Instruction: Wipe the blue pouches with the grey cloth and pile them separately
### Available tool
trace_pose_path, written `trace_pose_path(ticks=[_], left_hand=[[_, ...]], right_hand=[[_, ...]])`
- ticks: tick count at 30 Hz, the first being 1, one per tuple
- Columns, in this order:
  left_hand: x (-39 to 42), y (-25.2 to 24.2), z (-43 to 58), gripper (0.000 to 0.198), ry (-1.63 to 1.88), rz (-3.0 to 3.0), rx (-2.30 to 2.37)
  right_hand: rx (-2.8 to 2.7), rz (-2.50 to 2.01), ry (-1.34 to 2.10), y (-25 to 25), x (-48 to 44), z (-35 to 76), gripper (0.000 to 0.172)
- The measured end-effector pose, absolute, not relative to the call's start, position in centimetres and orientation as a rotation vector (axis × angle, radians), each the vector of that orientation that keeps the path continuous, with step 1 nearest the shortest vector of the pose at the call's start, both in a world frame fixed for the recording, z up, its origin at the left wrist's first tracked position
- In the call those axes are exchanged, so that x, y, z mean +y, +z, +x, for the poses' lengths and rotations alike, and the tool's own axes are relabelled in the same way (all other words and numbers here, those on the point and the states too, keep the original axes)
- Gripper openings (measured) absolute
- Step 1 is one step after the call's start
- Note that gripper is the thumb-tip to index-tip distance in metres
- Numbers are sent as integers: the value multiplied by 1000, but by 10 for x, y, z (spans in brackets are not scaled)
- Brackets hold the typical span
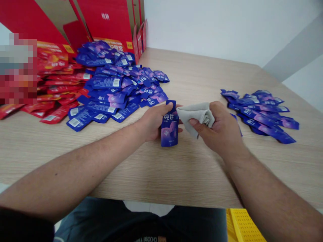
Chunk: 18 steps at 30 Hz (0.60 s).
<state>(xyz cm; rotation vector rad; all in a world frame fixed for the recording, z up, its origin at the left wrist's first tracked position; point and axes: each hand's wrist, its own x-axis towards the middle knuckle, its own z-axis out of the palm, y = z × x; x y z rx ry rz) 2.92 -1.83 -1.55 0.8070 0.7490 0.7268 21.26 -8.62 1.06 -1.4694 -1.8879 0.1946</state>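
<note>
Over the middle of the wood-grain worktop (191,174), a blue sachet (169,129) is held upright by the left hand (152,122). Its upper end is pinched between thumb and fingers, so the left grip is closed on the sachet. Whether its lower end rests on the worktop cannot be told. A grey cloth (199,114) is bunched in the right hand (219,131), with the right grip closed on it between thumb and fingers. The free corner of the cloth is held just beside the upper part of the sachet, and whether the two touch cannot be told.

To the left, a large heap of blue sachets (113,84) is spread across the worktop, overlapping a heap of red sachets (52,87) farther left. To the right, a smaller group of blue sachets (262,112) is laid in an overlapping row near the right hand. Red cardboard boxes (106,20) are stood against the wall (202,27) behind the heaps, and a yellow plastic crate (242,225) is seen below the edge of the worktop.
</note>
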Motion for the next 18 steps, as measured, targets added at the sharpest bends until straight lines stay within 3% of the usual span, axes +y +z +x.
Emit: trace_pose_path(ticks=[3,7,11,18], left_hand=[[-23,-18,35,35,700,763,707],[-23,-16,32,37,705,753,678],[-21,-14,28,33,770,839,667],[-18,-18,30,36,823,973,806]], right_hand=[[-1962,-1339,8,4,-86,201,20],[-2219,-1103,214,-6,-84,194,31],[-2484,-942,535,-8,-84,198,31],[-2493,-1090,501,-11,-80,198,24]])
